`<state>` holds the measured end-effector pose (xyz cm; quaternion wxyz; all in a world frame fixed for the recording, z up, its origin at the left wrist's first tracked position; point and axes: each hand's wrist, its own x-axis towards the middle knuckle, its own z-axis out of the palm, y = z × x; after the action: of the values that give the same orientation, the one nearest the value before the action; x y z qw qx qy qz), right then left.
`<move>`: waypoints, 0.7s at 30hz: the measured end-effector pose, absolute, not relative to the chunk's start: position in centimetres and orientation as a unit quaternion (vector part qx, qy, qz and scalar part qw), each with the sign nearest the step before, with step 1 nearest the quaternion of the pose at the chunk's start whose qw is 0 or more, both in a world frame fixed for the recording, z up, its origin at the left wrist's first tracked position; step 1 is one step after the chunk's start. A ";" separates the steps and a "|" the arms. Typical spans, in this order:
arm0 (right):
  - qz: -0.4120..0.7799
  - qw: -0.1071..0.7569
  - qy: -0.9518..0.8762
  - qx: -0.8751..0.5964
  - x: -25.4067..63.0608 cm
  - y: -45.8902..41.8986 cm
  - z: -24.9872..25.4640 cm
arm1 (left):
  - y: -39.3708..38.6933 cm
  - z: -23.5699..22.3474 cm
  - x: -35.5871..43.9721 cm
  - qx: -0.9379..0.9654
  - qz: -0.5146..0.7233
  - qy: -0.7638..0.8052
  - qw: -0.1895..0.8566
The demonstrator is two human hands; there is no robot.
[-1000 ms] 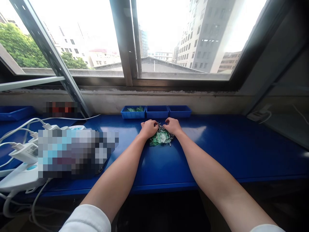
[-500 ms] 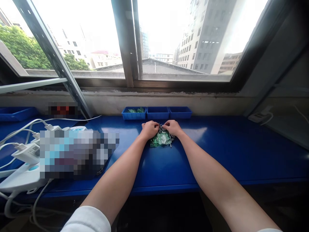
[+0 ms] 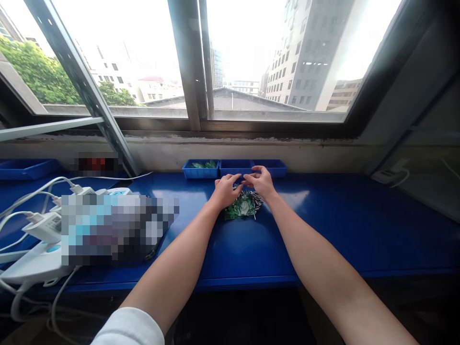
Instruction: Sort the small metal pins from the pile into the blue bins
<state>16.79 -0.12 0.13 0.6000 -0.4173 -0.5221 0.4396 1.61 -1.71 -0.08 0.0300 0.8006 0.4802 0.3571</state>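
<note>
Pins [image 3: 256, 196] and green bags [image 3: 240, 210] are lying just nearside of left hand [image 3: 226, 190] and right hand [image 3: 263, 184]; fingers [image 3: 259, 168] are curving part-open, holding what, I cannot tell.

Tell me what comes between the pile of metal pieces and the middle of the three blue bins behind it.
In the head view, the left hand and right hand come between the metal pile and the middle bin.

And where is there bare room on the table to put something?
Bare table shows right of the right arm, and between it and the left arm, nearer than the metal pile. Crowded: at that pile, along the bins, and at left by the power strip.
</note>
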 end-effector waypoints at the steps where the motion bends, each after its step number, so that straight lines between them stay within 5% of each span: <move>1: 0.443 0.607 -0.520 -0.406 16.6 -0.3 0.4 | -1.8 0.0 1.7 0.805 0.372 0.461 0.040; 10: 0.475 0.565 -0.548 -0.394 16.4 -0.6 0.3 | -1.3 -0.1 1.3 0.767 0.464 0.385 0.220; 21: 0.391 0.539 -0.603 -0.440 16.2 -0.3 -0.1 | -1.1 0.2 0.8 0.724 0.476 0.474 0.157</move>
<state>16.20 -0.32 -0.09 0.5388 -0.4404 -0.6027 0.3906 0.79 -1.09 0.25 0.1565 0.7240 0.4741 0.4760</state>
